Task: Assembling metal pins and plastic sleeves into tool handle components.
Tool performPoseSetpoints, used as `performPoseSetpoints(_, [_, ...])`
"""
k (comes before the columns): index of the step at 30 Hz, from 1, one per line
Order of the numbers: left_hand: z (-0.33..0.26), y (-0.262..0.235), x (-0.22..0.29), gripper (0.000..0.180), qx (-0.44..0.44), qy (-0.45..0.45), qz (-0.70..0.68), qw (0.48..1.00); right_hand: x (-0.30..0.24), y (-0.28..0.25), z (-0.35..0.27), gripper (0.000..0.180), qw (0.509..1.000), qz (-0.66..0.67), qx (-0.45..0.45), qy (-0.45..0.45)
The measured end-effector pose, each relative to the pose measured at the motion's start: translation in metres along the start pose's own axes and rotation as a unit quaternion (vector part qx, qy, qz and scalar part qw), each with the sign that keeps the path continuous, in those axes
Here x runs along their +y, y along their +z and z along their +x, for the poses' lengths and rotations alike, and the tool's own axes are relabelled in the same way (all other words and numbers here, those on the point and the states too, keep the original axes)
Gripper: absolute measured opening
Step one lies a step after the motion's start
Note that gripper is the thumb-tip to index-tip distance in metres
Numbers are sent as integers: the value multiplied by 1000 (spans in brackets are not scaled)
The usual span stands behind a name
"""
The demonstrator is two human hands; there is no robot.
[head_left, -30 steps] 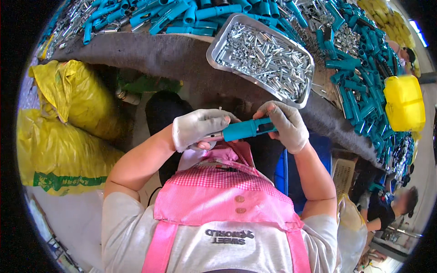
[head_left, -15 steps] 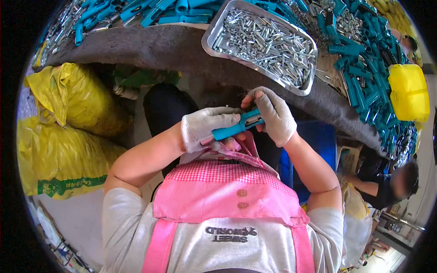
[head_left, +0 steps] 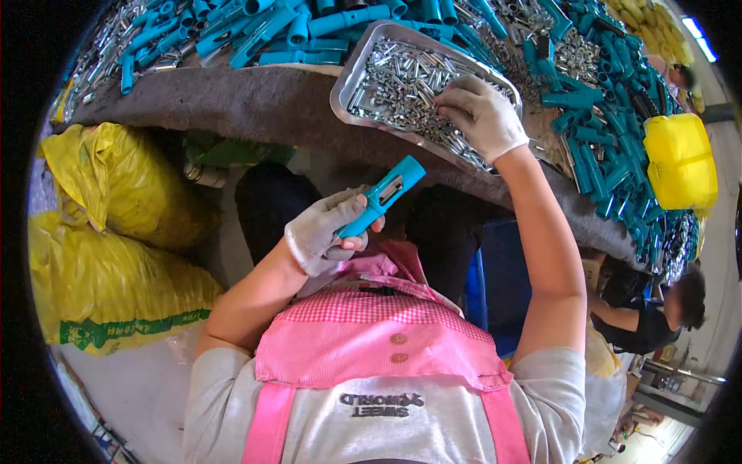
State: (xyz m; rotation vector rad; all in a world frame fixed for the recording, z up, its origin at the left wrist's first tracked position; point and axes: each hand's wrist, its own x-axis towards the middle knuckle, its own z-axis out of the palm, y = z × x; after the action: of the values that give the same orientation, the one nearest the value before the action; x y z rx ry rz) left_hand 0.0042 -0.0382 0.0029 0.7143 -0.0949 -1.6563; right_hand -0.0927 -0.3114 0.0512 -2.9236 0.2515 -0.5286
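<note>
My left hand [head_left: 321,232], in a pale glove with bare fingertips, is closed around a teal tubular housing [head_left: 377,203]. The housing slants up to the right, and metal shows inside its long slot. My right hand [head_left: 481,116], gloved the same way, is over the metal tray [head_left: 352,114], its bent fingers drawn together at the small parts. Loose silvery pins and small metal pieces [head_left: 413,81] fill the tray. Whatever lies between the right fingertips is too small to make out.
The tray sits at the edge of a dark-covered table [head_left: 232,93]. Piles of teal housings [head_left: 309,27] lie behind and to the right. A yellow jug [head_left: 680,162] stands at right, yellow sacks [head_left: 116,271] at left, a blue bin [head_left: 506,271] below. Another person [head_left: 649,317] is at right.
My right hand has left the teal housing and reached up and right into the tray. My left hand keeps the housing, now tilted more upright.
</note>
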Motion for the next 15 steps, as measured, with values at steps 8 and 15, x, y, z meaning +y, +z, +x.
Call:
performPoseSetpoints(8, [1,4,1,33,40,54,-3,998,-54,-24,-19,15,988,145,42,37])
performPoseSetpoints(15, [3,17,-1,29,45,62,69,995,-114,-20,-53,11,970,227,-54,71])
